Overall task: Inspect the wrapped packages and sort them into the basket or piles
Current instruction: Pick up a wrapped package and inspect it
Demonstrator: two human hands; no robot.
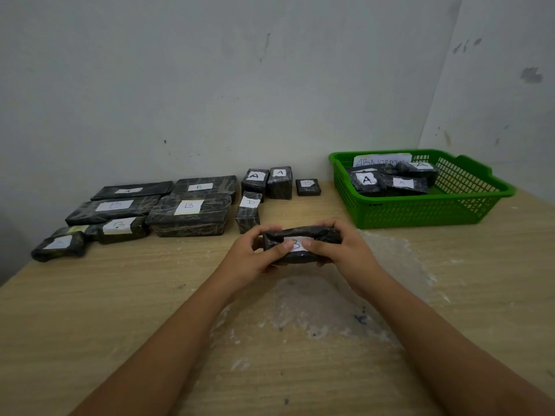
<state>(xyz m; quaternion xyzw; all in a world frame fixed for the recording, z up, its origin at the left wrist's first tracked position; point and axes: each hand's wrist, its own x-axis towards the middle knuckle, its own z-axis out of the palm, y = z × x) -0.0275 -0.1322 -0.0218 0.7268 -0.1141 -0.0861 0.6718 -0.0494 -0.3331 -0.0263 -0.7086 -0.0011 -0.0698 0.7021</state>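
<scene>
The inspection step looks to be in hand: the left hand [255, 250] and right hand [339, 250] each grip an end of a black wrapped package [300, 238], thumbs pinching its white "B" label, held above the counter [90, 310] just left of the green basket [420, 211]. Next comes judging its wrap: sound means the piles [150, 205] further left of the basket, faulty means the basket.

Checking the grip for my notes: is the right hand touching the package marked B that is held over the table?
Touching. The head view shows the right hand curled round the package, thumb pressed on its white label.
</scene>
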